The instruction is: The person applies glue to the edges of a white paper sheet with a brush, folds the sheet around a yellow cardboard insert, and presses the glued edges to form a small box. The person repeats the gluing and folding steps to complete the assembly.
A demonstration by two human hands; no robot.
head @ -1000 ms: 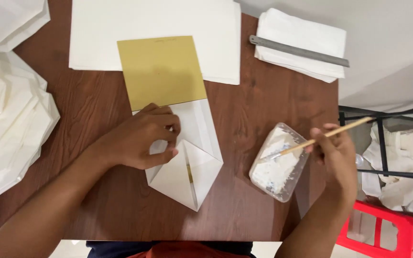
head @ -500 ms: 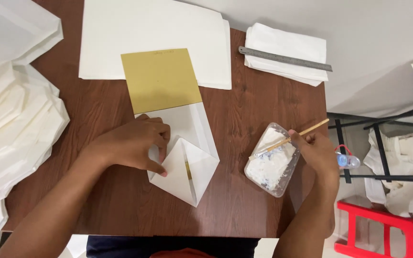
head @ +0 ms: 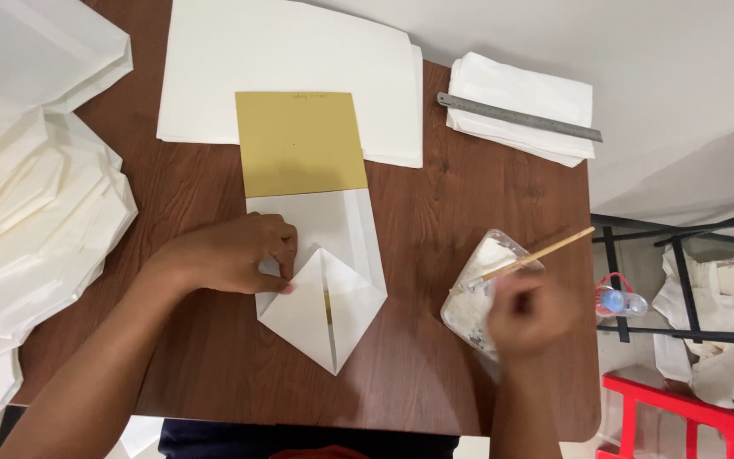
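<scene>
Left fingers: I see the left hand (head: 231, 255) lying flat, fingertips (head: 286, 255) pressed together onto the left edge of the folded paper bag (head: 324, 289); they pin it, they do not pinch it.
Right fingers: my right hand (head: 530, 313) is blurred; the fingers look curled close around a thin wooden brush (head: 541, 255), but I cannot tell how tight the grip is.
Brush: it slants up and to the right, its lower end in the paste dish (head: 477, 297); the tip itself is too blurred to make out.
Paste dish: a clear, shallow tub with white paste, near the right edge of the table (head: 469, 187), partly under the right hand.
Paper bag: white, centre of the table, its near end folded into a diamond with two flaps meeting at a centre crease; a thin yellow strip shows in the gap.
Gold card (head: 301, 143): it sticks out of the bag's far end and overlaps the stack of white sheets (head: 290, 59).
Doing it well, by my judgement: keep the left fingertips on the fold so that the flaps stay flat, take little paste, wipe the excess on the dish rim, and keep paste off the gold card.
Left pile: finished-looking white bags (head: 27, 212) fanned along the table's left edge.
Far right: a steel ruler (head: 520, 117) lies on a small stack of white paper (head: 511, 93).
Off the table: a red stool (head: 690, 416) and a black rack (head: 681, 280) with a small bottle (head: 618, 300).
</scene>
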